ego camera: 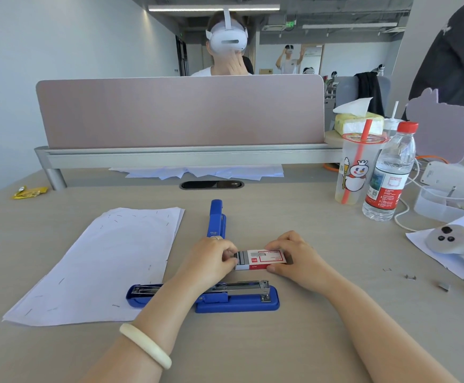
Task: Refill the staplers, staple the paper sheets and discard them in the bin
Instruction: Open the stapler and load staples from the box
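A small red and white staple box (262,259) lies on the desk between my hands. My right hand (294,257) grips its right end. My left hand (211,258) pinches the grey inner tray of staples at the box's left end. In front of them a blue stapler (236,297) lies flat with its top swung open to the left, its metal staple channel exposed. A second blue stapler (217,219) lies shut behind my left hand, pointing away. A stack of white paper sheets (101,264) with several staples in it lies to the left.
At right stand a plastic cup with a red straw (356,167), a water bottle (389,172), a clear tub (443,203), a white controller (451,239) on paper, and loose staples (443,286). More paper (197,171) lies under the pink divider (181,111). People stand and sit beyond.
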{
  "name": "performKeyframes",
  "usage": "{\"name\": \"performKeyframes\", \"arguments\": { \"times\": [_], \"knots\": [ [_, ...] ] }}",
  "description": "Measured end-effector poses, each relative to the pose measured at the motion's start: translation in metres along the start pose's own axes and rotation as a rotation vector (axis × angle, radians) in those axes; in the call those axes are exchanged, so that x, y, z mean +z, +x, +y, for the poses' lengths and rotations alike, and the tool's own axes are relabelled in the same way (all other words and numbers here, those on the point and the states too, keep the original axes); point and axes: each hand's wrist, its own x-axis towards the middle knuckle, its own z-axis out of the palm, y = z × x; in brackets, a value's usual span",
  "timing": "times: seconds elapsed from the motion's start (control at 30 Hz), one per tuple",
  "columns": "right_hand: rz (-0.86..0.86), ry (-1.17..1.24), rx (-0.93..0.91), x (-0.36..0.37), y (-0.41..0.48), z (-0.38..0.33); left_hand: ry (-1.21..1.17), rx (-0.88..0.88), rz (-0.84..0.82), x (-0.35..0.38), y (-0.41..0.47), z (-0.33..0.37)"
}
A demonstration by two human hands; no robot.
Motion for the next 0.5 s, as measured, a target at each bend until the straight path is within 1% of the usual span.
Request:
{"name": "performKeyframes", "arguments": {
  "times": [0.17, 0.33, 0.5],
  "knots": [
    [0.000, 0.002, -0.003, -0.0001, -0.0005, 0.0003, -0.012, -0.009, -0.003, 0.0003, 0.0003, -0.0001],
    [0.001, -0.006, -0.001, -0.0003, -0.0003, 0.0003, -0.012, -0.012, -0.047, 0.0003, 0.0013, 0.0000],
    [-0.001, -0.007, -0.001, -0.0005, -0.0005, 0.0006, -0.145, -0.068, -0.035, -0.0005, 0.0034, -0.0003]
  ]
}}
